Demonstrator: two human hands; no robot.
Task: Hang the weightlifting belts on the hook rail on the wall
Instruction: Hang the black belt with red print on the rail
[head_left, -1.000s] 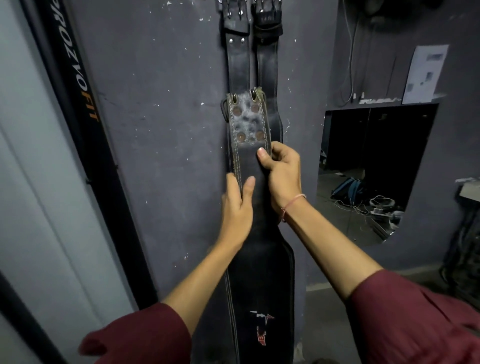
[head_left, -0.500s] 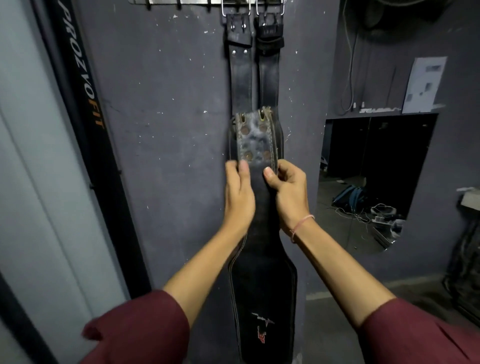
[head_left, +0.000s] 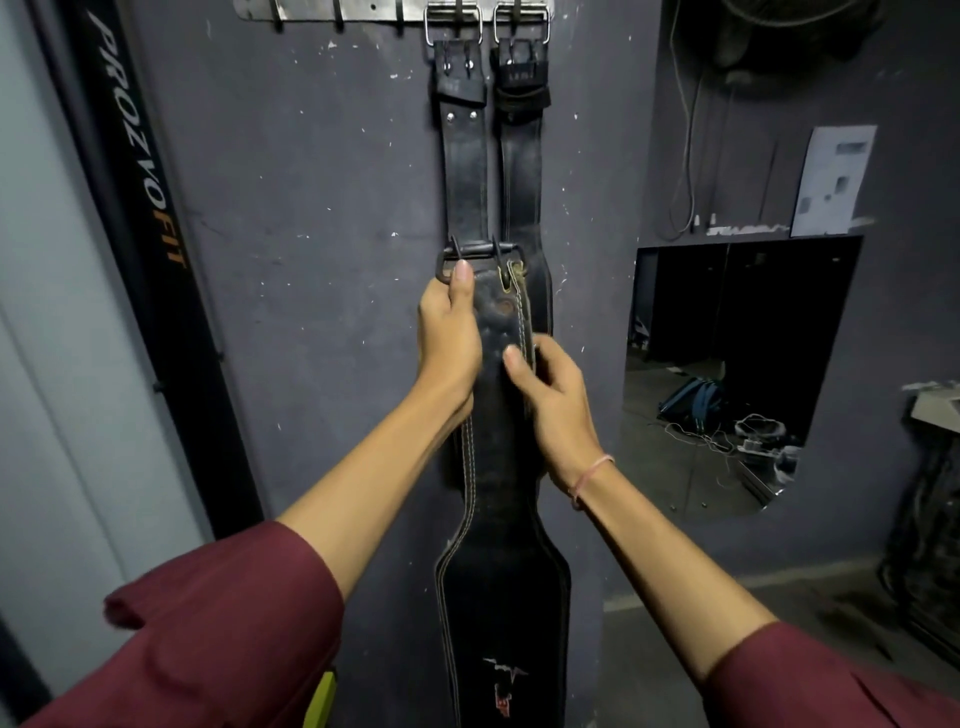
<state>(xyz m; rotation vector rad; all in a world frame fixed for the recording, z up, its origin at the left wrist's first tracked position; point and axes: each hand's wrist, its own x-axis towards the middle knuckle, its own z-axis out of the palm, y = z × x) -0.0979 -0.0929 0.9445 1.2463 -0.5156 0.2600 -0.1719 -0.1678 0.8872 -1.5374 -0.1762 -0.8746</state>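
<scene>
1. Two hands on one black weightlifting belt (head_left: 501, 571), held upright against the grey wall (head_left: 311, 312), below the hook rail (head_left: 374, 9) and not on any hook.
2. Grips the belt's left edge near the top with the left hand (head_left: 449, 338): fingers curled behind, thumb laid upward on the front, its tip touching the metal buckle (head_left: 478, 252) at the belt's upper end.
3. Pinches the stitched right edge a little lower with the right hand (head_left: 550, 395): thumb on the front face, fingers curled round the edge; pink band (head_left: 592, 475) on that wrist.
4. Overlaps, with its upper part, the lower stretches of two more belts, a left hung belt (head_left: 466, 182) and a right hung belt (head_left: 522, 171), side by side, each hooked by its buckle at the rail's right end.
5. Widens downward into a broad panel with a small red and white logo (head_left: 504, 686).
6. Around it: black post (head_left: 156, 249) lettered PROZVOFIT to the left, mirror (head_left: 737, 322) to the right, sheet of paper (head_left: 836, 179) above the mirror.
</scene>
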